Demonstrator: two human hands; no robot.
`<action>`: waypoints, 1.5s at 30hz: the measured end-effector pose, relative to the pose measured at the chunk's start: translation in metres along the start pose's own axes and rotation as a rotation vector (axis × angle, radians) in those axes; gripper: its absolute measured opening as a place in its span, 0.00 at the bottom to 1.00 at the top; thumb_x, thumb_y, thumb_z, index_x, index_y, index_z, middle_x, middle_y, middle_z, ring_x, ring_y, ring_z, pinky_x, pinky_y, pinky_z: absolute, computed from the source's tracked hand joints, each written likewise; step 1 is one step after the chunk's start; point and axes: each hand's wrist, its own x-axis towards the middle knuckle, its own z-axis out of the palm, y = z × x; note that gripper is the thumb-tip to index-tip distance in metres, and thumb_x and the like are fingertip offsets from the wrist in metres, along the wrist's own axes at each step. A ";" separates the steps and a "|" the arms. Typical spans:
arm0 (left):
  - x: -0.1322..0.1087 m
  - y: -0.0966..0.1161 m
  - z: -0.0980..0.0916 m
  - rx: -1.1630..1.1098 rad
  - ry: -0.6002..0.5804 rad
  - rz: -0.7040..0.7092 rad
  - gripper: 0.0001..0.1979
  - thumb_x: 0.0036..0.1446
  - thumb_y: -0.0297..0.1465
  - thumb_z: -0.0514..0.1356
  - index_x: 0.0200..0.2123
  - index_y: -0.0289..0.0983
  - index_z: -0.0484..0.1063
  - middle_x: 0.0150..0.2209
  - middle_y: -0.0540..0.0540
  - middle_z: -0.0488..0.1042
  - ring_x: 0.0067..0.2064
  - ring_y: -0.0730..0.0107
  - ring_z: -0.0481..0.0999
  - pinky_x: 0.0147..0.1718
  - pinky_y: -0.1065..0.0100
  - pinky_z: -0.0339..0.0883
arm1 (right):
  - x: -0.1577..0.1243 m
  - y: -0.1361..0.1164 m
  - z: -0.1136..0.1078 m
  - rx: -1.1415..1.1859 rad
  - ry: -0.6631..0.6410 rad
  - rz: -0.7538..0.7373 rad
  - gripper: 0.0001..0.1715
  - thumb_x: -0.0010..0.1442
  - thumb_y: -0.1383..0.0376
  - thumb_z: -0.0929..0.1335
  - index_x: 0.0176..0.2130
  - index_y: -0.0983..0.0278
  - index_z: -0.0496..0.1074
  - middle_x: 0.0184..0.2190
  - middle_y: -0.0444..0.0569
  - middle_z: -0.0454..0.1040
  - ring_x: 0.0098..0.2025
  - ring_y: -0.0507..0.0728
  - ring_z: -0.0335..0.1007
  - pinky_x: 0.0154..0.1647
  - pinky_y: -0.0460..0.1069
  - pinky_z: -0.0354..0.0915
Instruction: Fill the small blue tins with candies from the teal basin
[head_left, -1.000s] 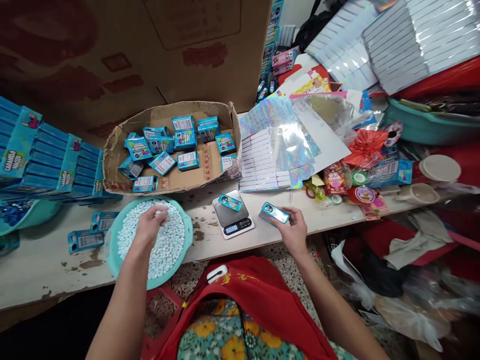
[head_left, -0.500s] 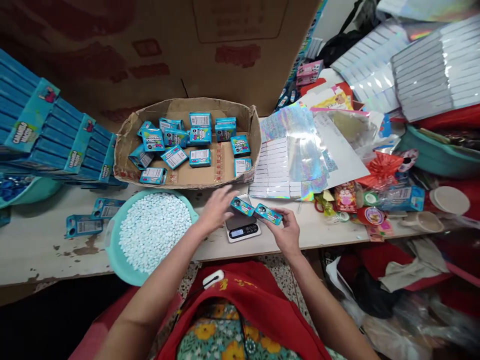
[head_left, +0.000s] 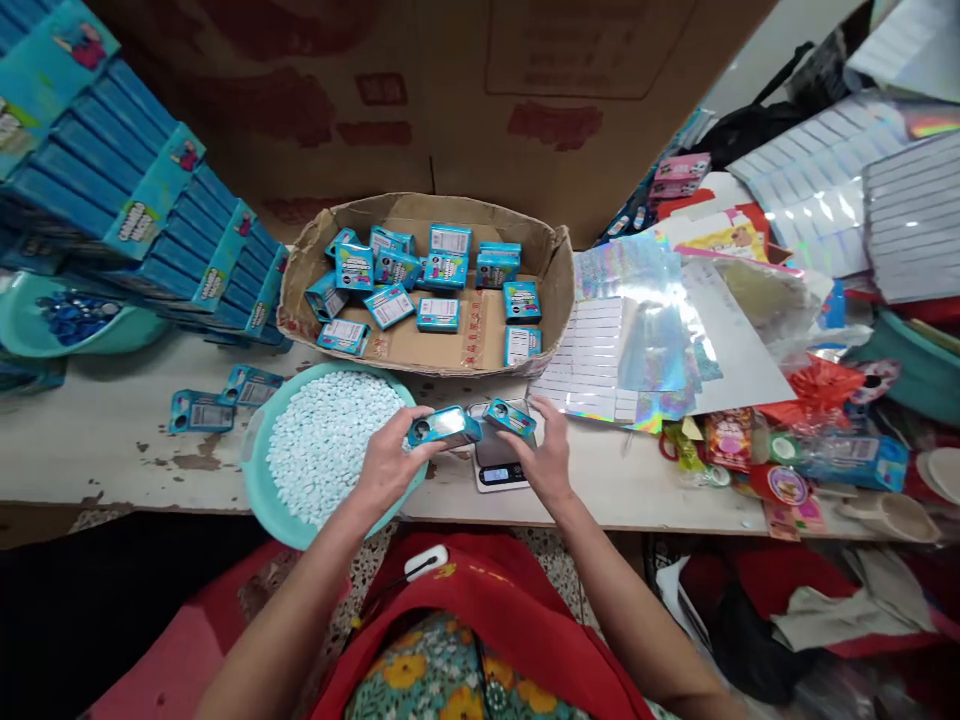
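Note:
My left hand (head_left: 390,458) grips a small blue candy box (head_left: 444,427) by its left end, above the right rim of a turquoise basin (head_left: 259,478) full of small pale-blue candies (head_left: 330,440). In my right hand (head_left: 549,455), thumb and fingers close round the right end of a second blue candy box (head_left: 508,416). That box is over the plate of a small digital scale (head_left: 501,476); whether it touches the plate I cannot tell. The scale's display is lit, its digits too small to read.
A low cardboard tray (head_left: 405,362) behind my hands holds several blue boxes. Stacked display cartons (head_left: 157,220) rise at left, beside two loose boxes (head_left: 201,412). Shiny sheets (head_left: 652,340) and mixed packets (head_left: 731,440) cover the right side. A large carton (head_left: 465,100) stands behind.
My left hand, previously beside the scale without a box, now holds one to its left. My right hand has moved left relative to the scale. The view has shifted.

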 end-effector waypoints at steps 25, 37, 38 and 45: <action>-0.007 -0.054 -0.035 -1.421 0.321 -0.622 0.08 0.45 0.28 0.65 0.30 0.31 0.72 0.30 0.47 0.72 0.32 0.74 0.71 0.35 0.72 0.66 | -0.007 -0.124 0.071 0.008 -0.742 0.091 0.26 0.48 0.51 0.73 0.43 0.61 0.72 0.35 0.45 0.75 0.35 0.56 0.69 0.37 0.50 0.65; -0.008 -0.074 -0.089 -0.913 0.219 -0.672 0.07 0.46 0.27 0.64 0.29 0.32 0.69 0.25 0.48 0.68 0.23 0.79 0.65 0.17 0.78 0.53 | -0.001 -0.066 -0.035 0.622 -0.083 0.418 0.27 0.35 0.66 0.79 0.37 0.61 0.71 0.32 0.43 0.77 0.33 0.55 0.73 0.39 0.52 0.71; -0.008 -0.077 -0.089 -0.857 0.175 -0.679 0.08 0.45 0.28 0.64 0.29 0.32 0.69 0.25 0.48 0.67 0.22 0.80 0.62 0.16 0.78 0.50 | 0.002 -0.058 -0.051 0.615 0.001 0.396 0.26 0.35 0.67 0.78 0.36 0.61 0.71 0.32 0.44 0.77 0.35 0.56 0.74 0.42 0.54 0.70; -0.006 -0.059 -0.069 -0.497 -0.014 -0.647 0.12 0.42 0.32 0.66 0.31 0.33 0.70 0.25 0.47 0.70 0.22 0.77 0.62 0.18 0.74 0.50 | -0.015 0.000 -0.117 0.469 0.217 0.421 0.31 0.35 0.66 0.78 0.41 0.63 0.70 0.38 0.46 0.77 0.39 0.56 0.74 0.49 0.56 0.68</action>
